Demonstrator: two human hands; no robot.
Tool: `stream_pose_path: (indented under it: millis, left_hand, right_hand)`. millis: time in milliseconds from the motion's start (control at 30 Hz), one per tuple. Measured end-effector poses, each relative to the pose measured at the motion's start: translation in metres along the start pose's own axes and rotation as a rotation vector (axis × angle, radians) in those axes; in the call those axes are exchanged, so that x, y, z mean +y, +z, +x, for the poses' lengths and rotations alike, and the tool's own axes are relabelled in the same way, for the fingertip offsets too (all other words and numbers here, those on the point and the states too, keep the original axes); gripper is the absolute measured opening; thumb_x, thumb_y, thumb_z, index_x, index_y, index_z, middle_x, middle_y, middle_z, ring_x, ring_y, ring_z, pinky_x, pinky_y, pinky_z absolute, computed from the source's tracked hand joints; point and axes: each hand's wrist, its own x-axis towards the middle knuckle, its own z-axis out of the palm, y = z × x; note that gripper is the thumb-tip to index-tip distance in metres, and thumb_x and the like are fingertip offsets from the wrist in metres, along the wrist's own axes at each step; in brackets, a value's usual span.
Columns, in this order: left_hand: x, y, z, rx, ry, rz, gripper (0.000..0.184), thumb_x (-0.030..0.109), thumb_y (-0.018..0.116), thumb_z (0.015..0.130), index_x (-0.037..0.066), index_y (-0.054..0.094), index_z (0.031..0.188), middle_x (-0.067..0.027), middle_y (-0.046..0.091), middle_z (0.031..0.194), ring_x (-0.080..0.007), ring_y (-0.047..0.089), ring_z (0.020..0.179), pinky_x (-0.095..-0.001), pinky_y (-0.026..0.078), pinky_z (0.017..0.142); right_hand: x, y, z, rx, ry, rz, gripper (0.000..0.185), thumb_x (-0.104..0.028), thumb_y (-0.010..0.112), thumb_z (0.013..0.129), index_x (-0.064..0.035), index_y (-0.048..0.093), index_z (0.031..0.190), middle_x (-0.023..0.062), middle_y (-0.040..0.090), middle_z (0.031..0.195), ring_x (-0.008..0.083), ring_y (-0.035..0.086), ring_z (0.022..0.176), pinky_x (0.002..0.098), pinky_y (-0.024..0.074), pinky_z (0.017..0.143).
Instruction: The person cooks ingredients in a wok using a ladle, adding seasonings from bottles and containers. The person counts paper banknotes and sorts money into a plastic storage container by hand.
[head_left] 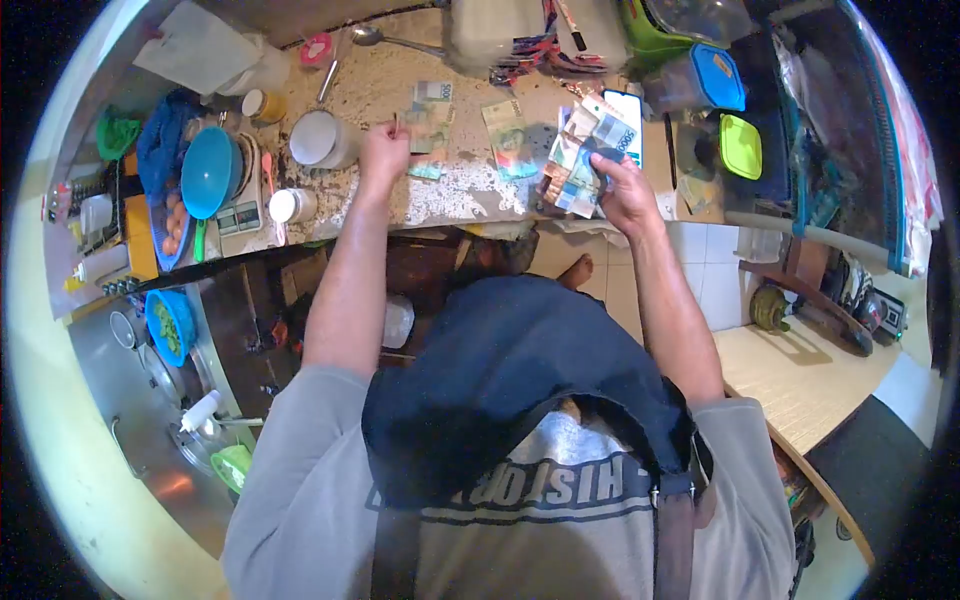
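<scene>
My left hand (pixel 384 157) is closed just above the worktop, beside a stack of banknotes (pixel 428 135). What its fingers pinch, if anything, is hidden. To the right, a second small stack of banknotes (pixel 509 138) lies flat. My right hand (pixel 628 192) grips a fanned bundle of banknotes (pixel 585 160), with the thumb pressed over blue notes at its near side. Partly behind that bundle lies a phone (pixel 627 110) with a lit white screen.
A white-lidded tub (pixel 314 138), a small white jar (pixel 292 206), a blue bowl (pixel 211 172) and a kitchen scale (pixel 242 215) stand to the left. Metal spoon (pixel 368 36) at the back. Blue-lidded container (pixel 718 78) and green-lidded box (pixel 740 146) at right.
</scene>
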Motion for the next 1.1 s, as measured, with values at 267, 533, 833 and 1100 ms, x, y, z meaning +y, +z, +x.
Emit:
stream_pose_path:
  millis: [267, 533, 833, 1100]
  left_hand:
    - [-0.009, 0.004, -0.014, 0.265, 0.311, 0.557, 0.053, 0.025, 0.062, 0.077, -0.001, 0.047, 0.121, -0.0201, 0.056, 0.100, -0.0364, 0.054, 0.091, -0.0445, 0.044, 0.081]
    - [0.045, 0.068, -0.056, -0.556, -0.037, -0.583, 0.030, 0.023, 0.054, 0.092, 0.000, 0.057, 0.110, -0.0020, 0.063, 0.095, -0.0093, 0.056, 0.083, -0.0256, 0.046, 0.076]
    - [0.047, 0.091, -0.063, -0.474, -0.094, -0.735, 0.013, 0.006, 0.060, 0.086, 0.001, 0.058, 0.097, -0.0032, 0.063, 0.087, -0.0078, 0.058, 0.075, -0.0239, 0.049, 0.069]
    - [0.029, 0.099, -0.062, -0.595, -0.198, -0.911, 0.017, 0.004, 0.058, 0.086, 0.002, 0.056, 0.103, -0.0049, 0.063, 0.093, -0.0115, 0.060, 0.080, -0.0280, 0.050, 0.073]
  right_hand:
    - [0.015, 0.017, 0.023, -0.020, 0.046, 0.011, 0.032, -0.002, 0.059, 0.082, -0.0059, 0.053, 0.113, 0.0053, 0.062, 0.104, 0.0192, 0.060, 0.093, 0.0376, 0.0488, 0.086]
    - [0.023, 0.025, 0.026, -0.033, 0.106, -0.031, 0.030, -0.003, 0.060, 0.081, -0.0059, 0.054, 0.110, 0.0050, 0.062, 0.102, 0.0183, 0.060, 0.093, 0.0376, 0.0493, 0.085]
    - [0.040, 0.025, 0.025, 0.067, 0.082, -0.074, 0.023, -0.003, 0.061, 0.080, -0.0043, 0.057, 0.103, 0.0056, 0.064, 0.094, 0.0176, 0.062, 0.082, 0.0345, 0.0517, 0.076]
    - [0.047, 0.022, 0.024, 0.110, 0.059, -0.079, 0.022, -0.002, 0.061, 0.080, -0.0031, 0.057, 0.102, 0.0059, 0.064, 0.094, 0.0164, 0.062, 0.081, 0.0327, 0.0519, 0.075]
